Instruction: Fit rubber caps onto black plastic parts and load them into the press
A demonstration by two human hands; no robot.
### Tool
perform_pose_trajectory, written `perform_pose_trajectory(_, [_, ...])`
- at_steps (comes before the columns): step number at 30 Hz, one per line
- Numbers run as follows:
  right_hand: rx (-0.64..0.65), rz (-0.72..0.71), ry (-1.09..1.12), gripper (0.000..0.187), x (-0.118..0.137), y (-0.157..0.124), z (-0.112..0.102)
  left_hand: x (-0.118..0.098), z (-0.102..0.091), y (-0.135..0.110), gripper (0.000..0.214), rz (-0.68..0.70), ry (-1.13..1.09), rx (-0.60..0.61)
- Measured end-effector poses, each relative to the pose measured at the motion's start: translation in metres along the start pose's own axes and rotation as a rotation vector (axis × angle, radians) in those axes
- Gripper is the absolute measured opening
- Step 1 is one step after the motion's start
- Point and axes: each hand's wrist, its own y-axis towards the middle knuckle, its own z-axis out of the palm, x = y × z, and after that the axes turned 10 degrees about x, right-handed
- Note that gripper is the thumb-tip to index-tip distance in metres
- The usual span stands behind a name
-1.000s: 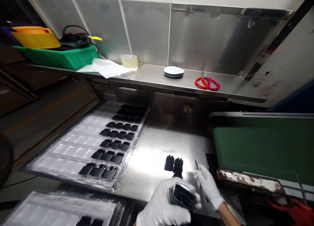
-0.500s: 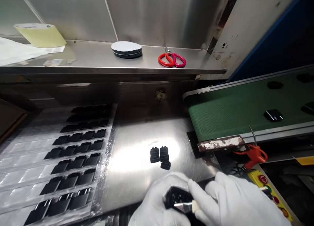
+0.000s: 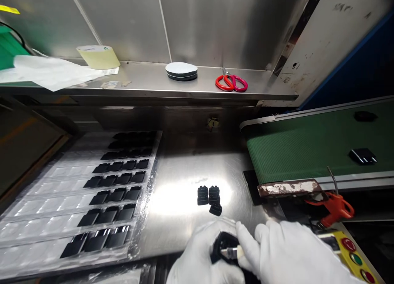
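Note:
Both my hands wear white gloves at the bottom middle. My left hand (image 3: 200, 259) grips a small black plastic part (image 3: 222, 243). My right hand (image 3: 286, 255) pinches a thin metal blade (image 3: 230, 252) whose tip touches that part. Just beyond the hands, three small black parts (image 3: 209, 198) lie together on the shiny steel table (image 3: 184, 181). To the left lies a clear blister tray (image 3: 46, 202) with several rows of black parts (image 3: 117, 189) in its pockets.
A green conveyor belt (image 3: 292, 148) runs on the right, with black parts (image 3: 362, 156) on it. An orange tool (image 3: 334, 205) and a yellow button box (image 3: 353, 255) sit below. The back shelf holds red scissors (image 3: 231, 83), a round disc stack (image 3: 181, 70), a tape roll (image 3: 97, 56), and paper.
My right hand has come in from the right and brought the blade against the black part in my left hand. The view swung right, then slightly back left.

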Motion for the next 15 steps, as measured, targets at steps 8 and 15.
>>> perform_pose_trajectory(8, [0.124,-0.001,0.01,0.036,0.006,0.015,0.018,0.021,0.012,0.004,0.057,0.11,-0.051,-0.179])
perform_pose_trajectory(15, [0.536,0.033,0.243,0.022,-0.008,0.033,0.003,0.048,0.004,0.006,0.032,-0.046,-0.059,-0.139])
